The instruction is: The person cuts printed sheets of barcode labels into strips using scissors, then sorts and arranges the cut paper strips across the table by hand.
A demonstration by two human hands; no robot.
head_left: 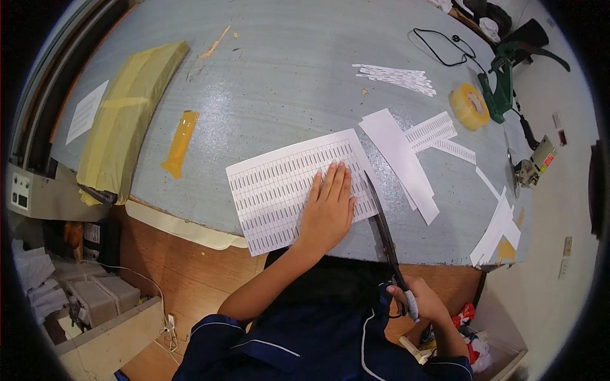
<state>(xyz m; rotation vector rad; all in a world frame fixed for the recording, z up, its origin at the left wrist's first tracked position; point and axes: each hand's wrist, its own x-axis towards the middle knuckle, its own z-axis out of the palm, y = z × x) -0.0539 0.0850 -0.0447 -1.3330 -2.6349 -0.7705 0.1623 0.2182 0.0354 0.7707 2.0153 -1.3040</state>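
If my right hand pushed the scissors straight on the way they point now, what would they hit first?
Your right hand would drive the scissors into the printed sheet, probably through its right margin toward the far edge; how the blades overlap the paper is hard to tell.

Workshop-like room with worn worktable [292, 76].

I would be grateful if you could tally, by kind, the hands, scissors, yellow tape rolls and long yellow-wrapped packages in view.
Hands (left hand, right hand): 2
Scissors: 1
Yellow tape roll: 1
Long yellow-wrapped package: 1
Total: 5
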